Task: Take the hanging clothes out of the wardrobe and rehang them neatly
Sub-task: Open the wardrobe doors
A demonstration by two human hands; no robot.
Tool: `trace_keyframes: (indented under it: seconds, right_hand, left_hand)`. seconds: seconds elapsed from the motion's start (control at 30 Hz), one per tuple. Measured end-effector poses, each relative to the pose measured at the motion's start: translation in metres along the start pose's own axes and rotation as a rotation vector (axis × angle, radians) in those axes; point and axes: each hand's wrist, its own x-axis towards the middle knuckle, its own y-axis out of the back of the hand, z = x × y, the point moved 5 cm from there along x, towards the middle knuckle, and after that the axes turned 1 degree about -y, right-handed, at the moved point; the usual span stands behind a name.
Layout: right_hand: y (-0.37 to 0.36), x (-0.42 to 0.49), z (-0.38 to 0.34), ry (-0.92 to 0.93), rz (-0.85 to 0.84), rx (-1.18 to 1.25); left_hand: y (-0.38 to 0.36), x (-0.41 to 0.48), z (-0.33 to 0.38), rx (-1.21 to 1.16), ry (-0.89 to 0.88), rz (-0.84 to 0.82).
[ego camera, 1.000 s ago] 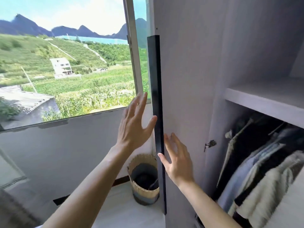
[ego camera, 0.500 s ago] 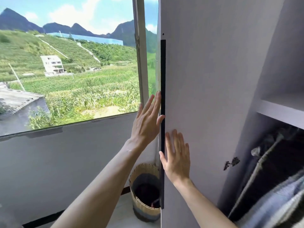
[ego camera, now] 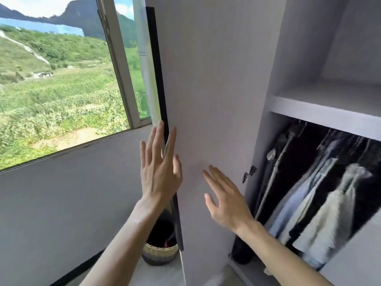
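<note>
Since a moment ago my right hand (ego camera: 226, 201) has slid away from the black edge (ego camera: 157, 69) of the wardrobe door (ego camera: 210, 89) and across its pale inner face. Its fingers are spread and straight, gripping nothing. My left hand (ego camera: 158, 174) is also flat and loose, its fingers lying along that black edge. The hanging clothes (ego camera: 321, 199) are crowded under the shelf (ego camera: 321, 112) on the right. A woven basket (ego camera: 159, 253) stands on the floor behind the door, below the window (ego camera: 61, 89).
</note>
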Motion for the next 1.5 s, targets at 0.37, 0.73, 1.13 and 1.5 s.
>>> trace_keyframes:
  seconds: [0.37,0.73,1.13,1.5]
  right_hand:
    - [0.191,-0.227,0.120,-0.436,0.162,-0.490]
    - [0.409,-0.236,0.133,-0.536,0.579,-0.911]
    - [0.411,-0.248,0.205,-0.668,0.437,-1.096]
    - [0.341,-0.300,0.176,-0.693,0.425,-0.770]
  left_hand:
    - [-0.126,-0.106,0.196,-0.640,0.013,-0.770]
    - [-0.135,0.006,0.418,-1.196,0.091,-0.858]
    - [-0.151,0.009,0.446,-1.212,0.262,-0.731]
    - [-0.099,-0.021,0.413,-1.254,0.325,-0.724]
